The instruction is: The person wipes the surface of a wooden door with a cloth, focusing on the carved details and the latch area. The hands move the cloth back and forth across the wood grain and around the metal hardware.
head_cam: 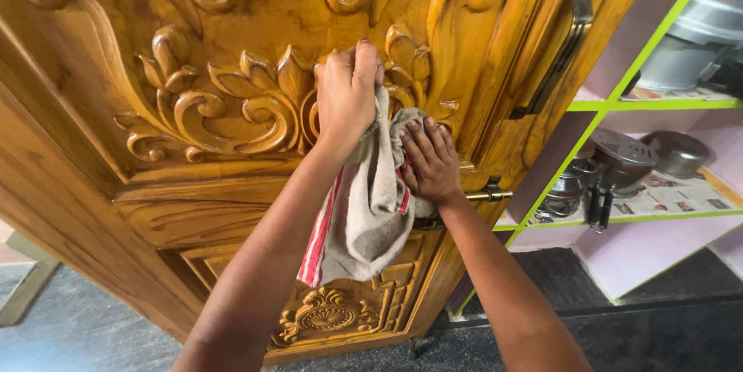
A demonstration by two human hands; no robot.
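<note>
A carved, glossy yellow-brown wooden door (193, 54) fills most of the view, with raised leaf and scroll carving across its upper panel. My left hand (347, 89) is closed around the top of a grey cloth with red stripes (364, 217) and presses it against the carving. The cloth hangs down over the door's lower panel. My right hand (428, 159) lies flat on the cloth's right side, fingers spread, pushing it onto the wood just left of a brass latch (487, 194).
A dark metal door handle (565, 39) runs up the door's right edge. Behind it, pink shelves with green edges (658, 105) hold metal pots (619, 159) and lidded vessels on newspaper. The floor (77, 325) is dark grey stone.
</note>
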